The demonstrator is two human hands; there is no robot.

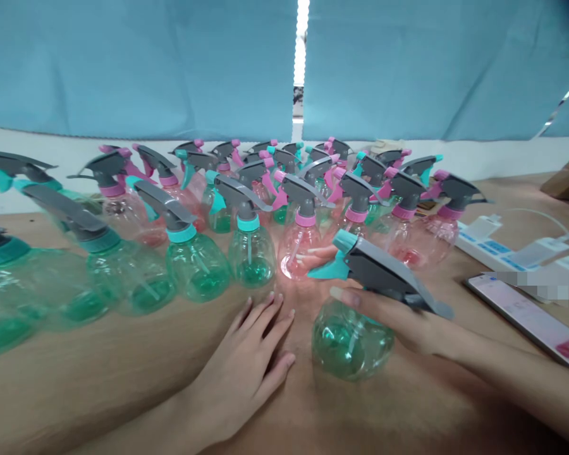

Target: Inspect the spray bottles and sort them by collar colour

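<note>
My right hand point(398, 319) grips a green spray bottle point(351, 341) by its neck, under a grey trigger head point(384, 273) with a teal nozzle; the bottle stands tilted on the wooden table point(99, 373). My left hand point(246, 366) lies flat on the table just left of that bottle, fingers stretched out and apart, holding nothing. Its fingertips reach toward a row of standing bottles, nearest a green one point(251, 253) and a pink one point(299, 246).
Several more spray bottles, green with teal collars and pink with pink collars, crowd the table from the far left to the middle back. A white power strip point(497, 248) with plugs and a phone point(526, 313) lie at the right. Blue curtains hang behind; a cardboard box point(566, 178) sits far right.
</note>
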